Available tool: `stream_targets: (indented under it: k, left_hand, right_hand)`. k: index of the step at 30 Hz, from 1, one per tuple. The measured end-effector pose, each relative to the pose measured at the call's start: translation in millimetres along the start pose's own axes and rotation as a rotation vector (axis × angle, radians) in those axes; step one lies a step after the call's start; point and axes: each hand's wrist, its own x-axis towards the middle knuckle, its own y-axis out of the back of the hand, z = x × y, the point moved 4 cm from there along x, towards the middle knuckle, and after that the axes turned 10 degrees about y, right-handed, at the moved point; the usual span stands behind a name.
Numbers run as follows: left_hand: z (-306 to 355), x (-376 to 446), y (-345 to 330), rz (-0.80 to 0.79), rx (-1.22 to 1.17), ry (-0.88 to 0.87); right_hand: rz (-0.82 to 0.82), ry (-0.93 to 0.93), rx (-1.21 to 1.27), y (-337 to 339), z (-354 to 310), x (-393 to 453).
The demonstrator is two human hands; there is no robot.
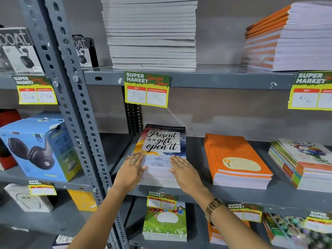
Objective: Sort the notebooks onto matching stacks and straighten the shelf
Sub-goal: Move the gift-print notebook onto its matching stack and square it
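Note:
A stack of notebooks with a "Present is a gift, open it" cover (162, 141) lies on the middle grey shelf (197, 192). My left hand (132, 170) rests flat on the stack's near left corner, fingers spread. My right hand (185, 172) presses flat on its near right corner. Neither hand grips anything. To the right lie an orange notebook stack (237, 159) and a floral mixed-colour stack (303, 162).
Above, a tall white-edged stack (152, 33) and an orange-striped stack (287, 38) sit on the upper shelf. Price tags (147, 88) hang from shelf edges. A perforated upright (79, 108) divides off headphone boxes (39, 150) at left. More notebooks (165, 221) fill the lower shelf.

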Motion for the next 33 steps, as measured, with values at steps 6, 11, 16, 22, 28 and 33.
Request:
stream_targets:
  k: [6, 11, 16, 22, 28, 33]
  left_hand:
    - [1.9, -1.3, -0.2, 0.047, 0.014, -0.005]
    - [-1.4, -0.7, -1.9, 0.058, 0.018, -0.027]
    - [-3.0, 1.5, -3.9, 0.060, 0.029, -0.031]
    - [-5.7, 3.3, -6.8, 0.063, 0.023, -0.030]
    - [-6.1, 4.3, -7.4, 0.063, 0.013, -0.028]
    - [-4.7, 2.9, -6.2, 0.073, -0.016, -0.019]
  right_hand:
    - [0.052, 0.015, -0.028, -2.5, 0.7, -1.0]
    - [0.153, 0.019, -0.125, -2.4, -0.7, 1.0]
    - [0.254, 0.032, -0.249, -10.8, 2.7, 3.6]
    - [0.305, 0.040, -0.301, -11.1, 1.2, 3.6]
    - [0.310, 0.041, -0.300, -10.7, 0.9, 3.3]
    - [0.325, 0.062, -0.309, -12.4, 1.4, 4.8]
